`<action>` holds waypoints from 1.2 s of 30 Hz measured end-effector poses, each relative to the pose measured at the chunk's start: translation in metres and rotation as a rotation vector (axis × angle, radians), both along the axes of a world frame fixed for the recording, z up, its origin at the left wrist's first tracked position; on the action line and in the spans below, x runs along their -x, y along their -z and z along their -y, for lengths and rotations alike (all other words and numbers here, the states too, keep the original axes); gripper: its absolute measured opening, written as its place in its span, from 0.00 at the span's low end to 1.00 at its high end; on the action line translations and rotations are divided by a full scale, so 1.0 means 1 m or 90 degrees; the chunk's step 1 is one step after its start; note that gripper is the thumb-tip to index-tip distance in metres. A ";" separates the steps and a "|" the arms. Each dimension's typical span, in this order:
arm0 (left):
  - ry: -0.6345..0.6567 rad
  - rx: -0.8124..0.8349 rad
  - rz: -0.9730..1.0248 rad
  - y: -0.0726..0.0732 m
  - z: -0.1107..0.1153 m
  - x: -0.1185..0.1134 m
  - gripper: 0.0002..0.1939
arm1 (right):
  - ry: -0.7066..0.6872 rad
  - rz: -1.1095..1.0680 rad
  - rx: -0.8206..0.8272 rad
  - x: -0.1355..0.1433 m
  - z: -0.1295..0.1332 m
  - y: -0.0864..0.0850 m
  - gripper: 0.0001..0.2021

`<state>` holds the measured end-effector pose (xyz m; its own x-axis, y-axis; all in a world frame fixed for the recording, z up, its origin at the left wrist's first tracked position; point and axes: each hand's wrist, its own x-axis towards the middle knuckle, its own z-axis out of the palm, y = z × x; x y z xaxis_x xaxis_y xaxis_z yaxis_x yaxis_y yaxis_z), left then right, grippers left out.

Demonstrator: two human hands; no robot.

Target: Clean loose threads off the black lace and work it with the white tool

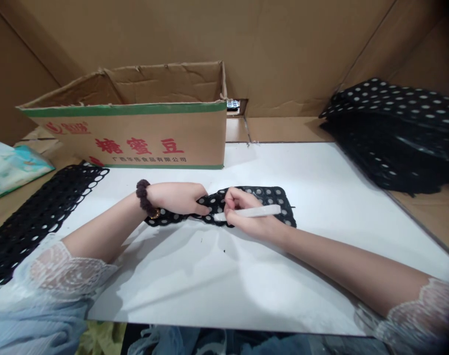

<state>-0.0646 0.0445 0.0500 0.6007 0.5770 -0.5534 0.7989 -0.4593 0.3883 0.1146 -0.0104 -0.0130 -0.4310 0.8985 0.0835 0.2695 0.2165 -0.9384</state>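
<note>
A black rubbery strip with rows of pale round dots or holes (274,196) lies across the white board, its middle bunched. My left hand (182,197) grips the strip near its middle, thumb on top, the other fingers mostly hidden under the palm. Held like a pen in my right hand (242,212) is a slim white pen-shaped tool (263,211). Its tip points left and touches or nearly touches the strip beside my left thumb. Whether it has a blade or point I cannot tell.
Behind my hands stands an open cardboard box (143,133) with red lettering. At left lie a black perforated sheet (35,217) and a tissue pack (17,162). Black dotted sheets (394,133) are piled at the right. The white board (301,286) carries small black scraps.
</note>
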 end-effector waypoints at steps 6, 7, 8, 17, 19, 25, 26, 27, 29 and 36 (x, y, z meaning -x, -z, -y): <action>-0.056 0.047 0.060 0.004 0.002 0.000 0.13 | -0.007 0.052 -0.013 0.000 0.001 -0.001 0.07; -0.059 0.042 0.063 0.003 0.004 -0.001 0.14 | -0.003 0.075 -0.026 0.000 0.002 -0.002 0.06; -0.061 0.032 0.064 0.003 0.006 -0.002 0.14 | -0.001 0.096 -0.039 0.000 0.003 -0.004 0.06; -0.097 0.075 0.107 0.001 0.017 -0.008 0.11 | -0.014 0.241 -0.174 0.005 0.008 -0.005 0.04; -0.098 0.097 0.125 0.001 0.016 -0.007 0.11 | -0.007 0.260 -0.227 0.008 0.008 -0.002 0.03; -0.082 0.155 0.107 0.000 0.003 -0.002 0.10 | 0.025 0.137 -0.152 0.007 0.008 -0.003 0.05; -0.072 0.145 0.091 0.000 0.000 -0.001 0.10 | 0.042 0.091 -0.121 0.006 0.007 -0.002 0.06; -0.061 0.129 0.076 0.000 -0.002 0.000 0.10 | 0.065 0.047 -0.092 0.004 0.007 -0.002 0.06; -0.039 0.102 0.052 0.001 -0.004 0.002 0.12 | 0.113 -0.027 -0.036 0.000 0.004 0.000 0.06; -0.014 -0.107 -0.002 0.005 -0.007 0.011 0.22 | 0.234 -0.101 -0.033 -0.007 -0.006 -0.004 0.07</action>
<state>-0.0758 0.0518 0.0452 0.5851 0.6746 -0.4501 0.8107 -0.4997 0.3049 0.1219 -0.0049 -0.0092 -0.0605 0.9830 0.1731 0.1902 0.1816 -0.9648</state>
